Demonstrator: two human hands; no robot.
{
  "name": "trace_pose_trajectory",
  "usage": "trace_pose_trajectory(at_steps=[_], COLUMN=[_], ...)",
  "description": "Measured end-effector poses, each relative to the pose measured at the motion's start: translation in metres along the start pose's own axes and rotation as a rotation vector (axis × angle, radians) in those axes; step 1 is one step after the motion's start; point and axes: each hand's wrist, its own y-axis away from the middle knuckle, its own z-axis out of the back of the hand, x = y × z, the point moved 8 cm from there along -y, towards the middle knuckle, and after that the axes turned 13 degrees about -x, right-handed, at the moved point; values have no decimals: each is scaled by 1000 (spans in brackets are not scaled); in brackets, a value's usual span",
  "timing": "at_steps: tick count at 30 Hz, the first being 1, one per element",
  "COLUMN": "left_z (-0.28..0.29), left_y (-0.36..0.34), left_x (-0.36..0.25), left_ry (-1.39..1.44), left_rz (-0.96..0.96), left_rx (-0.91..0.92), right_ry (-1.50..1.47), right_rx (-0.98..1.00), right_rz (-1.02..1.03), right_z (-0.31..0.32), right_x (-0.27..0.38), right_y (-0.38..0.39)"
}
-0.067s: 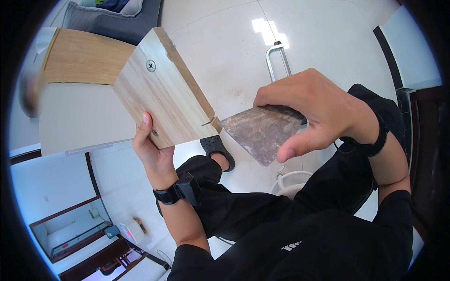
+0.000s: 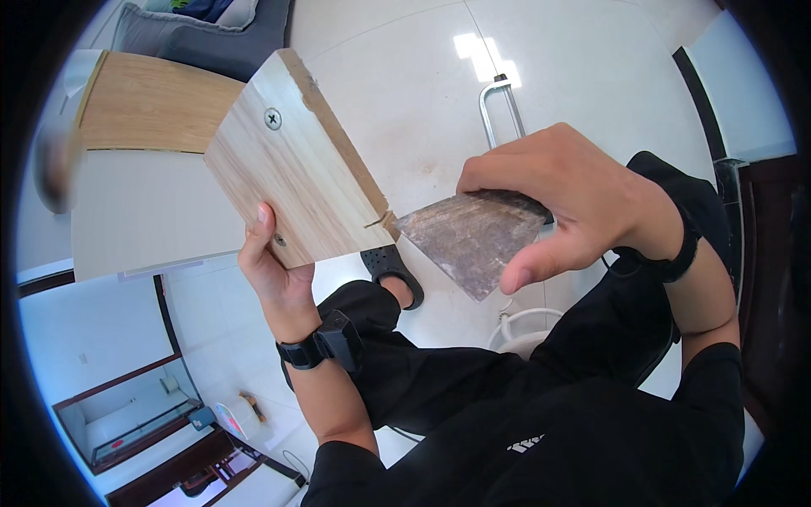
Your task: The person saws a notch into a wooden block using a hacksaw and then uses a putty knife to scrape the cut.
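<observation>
In my left hand (image 2: 283,262) is a pale wood-grain board (image 2: 287,169), gripped at its lower edge with the thumb on the front face. Two cross-head screws, an upper screw (image 2: 272,118) and a lower screw (image 2: 280,240), sit in that face. The board's right edge shows raw brown core, and its lower right corner is cracked and splintered. My right hand (image 2: 583,203) is closed on a putty knife with a worn, stained blade (image 2: 473,241). One corner of the blade points at the splintered corner, at or very near it. The palm hides most of the handle.
A wooden-topped cabinet (image 2: 160,101) stands at the left, with a grey sofa (image 2: 224,42) behind it. A bent metal bar (image 2: 486,110) lies beyond my right hand on the tiled floor (image 2: 389,93). A white rounded object (image 2: 524,342) is between my legs.
</observation>
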Motion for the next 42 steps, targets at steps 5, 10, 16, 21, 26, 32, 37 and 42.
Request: trace_pose_trajectory(at_steps=[5, 10, 16, 21, 26, 32, 37, 42], left_z=[0, 2, -2, -1, -4, -3, 12, 2], left_y=[0, -1, 2, 1, 3, 5, -1, 11], left_x=[2, 3, 1, -1, -1, -1, 1, -10], left_ry=[4, 10, 6, -5, 12, -8, -124, 78], left_rz=[20, 32, -6, -22, -18, -29, -56, -28], left_rx=[3, 17, 57, 75, 107, 202, 36, 164], right_ry=[12, 16, 33, 21, 35, 72, 319, 506], right_rx=[-3, 24, 60, 61, 110, 119, 124, 175], right_rz=[13, -4, 17, 14, -6, -97, -177, -356], right_z=[1, -4, -5, -5, -6, -12, -13, -12], right_x=[2, -1, 0, 0, 1, -12, -29, -65], right_y=[-1, 0, 0, 0, 0, 2, 1, 2])
